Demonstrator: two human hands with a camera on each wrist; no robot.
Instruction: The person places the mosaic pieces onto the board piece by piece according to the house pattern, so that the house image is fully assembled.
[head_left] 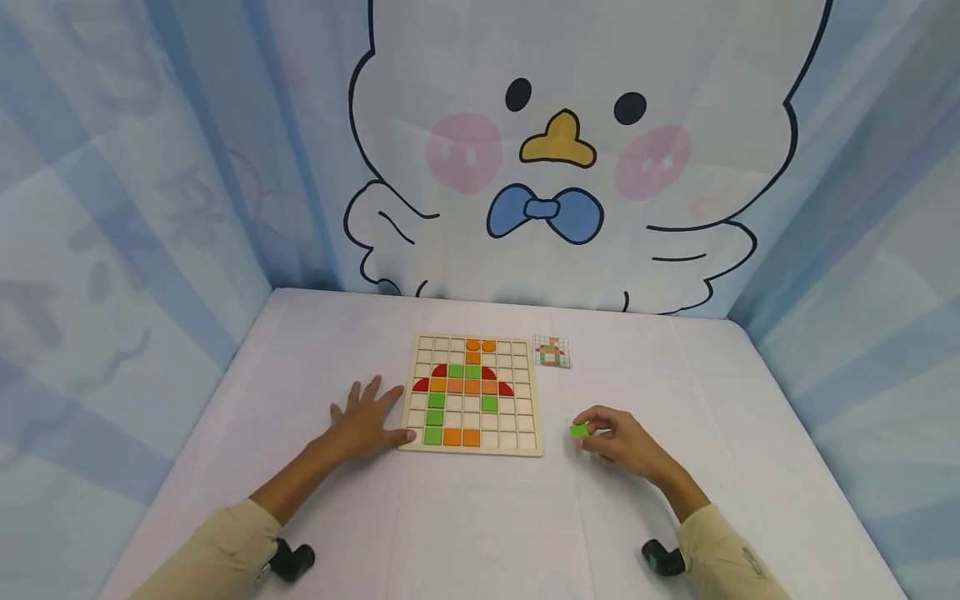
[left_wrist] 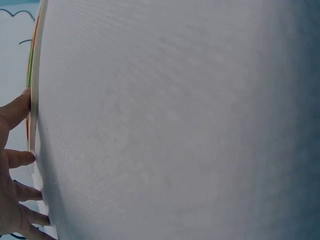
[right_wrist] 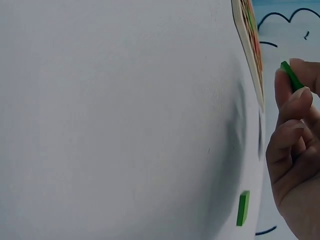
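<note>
A wooden grid board (head_left: 507, 440) lies on the table, its cells partly filled with green and orange squares, red quarter-rounds and two orange round pieces. My left hand (head_left: 365, 423) rests with spread fingers at the board's left edge, the thumb on its lower left corner. To the right of the board, my right hand (head_left: 619, 442) pinches a small green square tile (right_wrist: 292, 76) between thumb and fingers, raised over the table. Another green tile (right_wrist: 243, 208) is on the table in the right wrist view; in the head view the right hand hides it.
A small pattern card (head_left: 552, 352) showing a similar coloured figure lies by the board's upper right corner. Blue and white curtains (head_left: 862, 275) stand around the white table (head_left: 480, 517) at the sides and back. Dark devices (head_left: 291, 560) are strapped near both wrists.
</note>
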